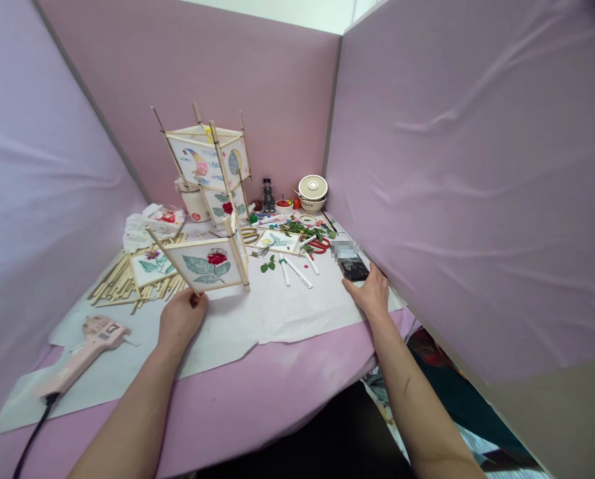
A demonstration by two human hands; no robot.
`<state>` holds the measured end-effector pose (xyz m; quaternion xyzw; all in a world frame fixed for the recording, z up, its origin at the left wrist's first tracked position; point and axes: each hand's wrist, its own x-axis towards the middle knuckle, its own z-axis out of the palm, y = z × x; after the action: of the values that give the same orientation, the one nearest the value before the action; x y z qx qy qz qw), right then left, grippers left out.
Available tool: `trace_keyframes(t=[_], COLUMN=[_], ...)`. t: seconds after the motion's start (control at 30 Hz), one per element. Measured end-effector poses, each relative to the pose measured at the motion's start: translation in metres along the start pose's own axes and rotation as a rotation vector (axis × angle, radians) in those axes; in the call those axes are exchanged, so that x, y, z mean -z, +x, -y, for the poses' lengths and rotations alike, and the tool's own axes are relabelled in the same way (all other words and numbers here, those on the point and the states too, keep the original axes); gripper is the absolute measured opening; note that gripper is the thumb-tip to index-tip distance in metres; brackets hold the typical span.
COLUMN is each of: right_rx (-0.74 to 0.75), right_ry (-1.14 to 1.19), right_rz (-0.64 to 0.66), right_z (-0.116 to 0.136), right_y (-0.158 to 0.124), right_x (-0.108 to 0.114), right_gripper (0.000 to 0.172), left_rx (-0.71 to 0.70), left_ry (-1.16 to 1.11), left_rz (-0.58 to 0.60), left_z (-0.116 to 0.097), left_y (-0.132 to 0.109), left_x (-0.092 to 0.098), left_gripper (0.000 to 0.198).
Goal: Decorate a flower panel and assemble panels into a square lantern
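My left hand is closed around the lower end of a stick on a lantern panel. That panel has a wooden frame and white paper with a red flower and green leaves. It stands upright, joined to a second panel seen nearly edge-on. At the right, my right hand grips the near end of a dark smartphone, thumb on one side and fingers on the other. The phone's far part is blurred. Behind the panel rises a taller stick-and-paper lantern with painted sides.
A pink glue gun with a black cord lies front left. Wooden sticks are heaped under another flower panel. White markers, red scissors and leaves lie mid-table. A lidded bowl stands behind; fabric walls enclose three sides.
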<state>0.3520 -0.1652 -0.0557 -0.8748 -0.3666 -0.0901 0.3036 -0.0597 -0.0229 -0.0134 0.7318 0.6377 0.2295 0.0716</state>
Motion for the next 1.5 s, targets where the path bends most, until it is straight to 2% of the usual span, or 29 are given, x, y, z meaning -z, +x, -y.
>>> trace_keyframes(t=[0.67,1.2,1.5], right_rx=[-0.015,0.006,-0.019], right_ry=[-0.037,-0.022,-0.054], right_rz=[0.037,-0.019,0.000], right_z=[0.0040,0.0054,0.0100], right_y=[-0.0018,-0.0029,0.0021], right_x=[0.0056,0.0059,0.0028], right_gripper=[0.088,0.080,0.082], left_rx=[-0.008,-0.017,-0.015], left_ry=[-0.007,-0.010,-0.012], left_rz=[0.002,0.018,0.017], left_z=[-0.0025,-0.0004,-0.0002], left_y=[-0.0022,-0.0017,-0.0014], left_x=[0.0028,0.0022,0.0027], left_gripper=[0.021,0.019,0.018])
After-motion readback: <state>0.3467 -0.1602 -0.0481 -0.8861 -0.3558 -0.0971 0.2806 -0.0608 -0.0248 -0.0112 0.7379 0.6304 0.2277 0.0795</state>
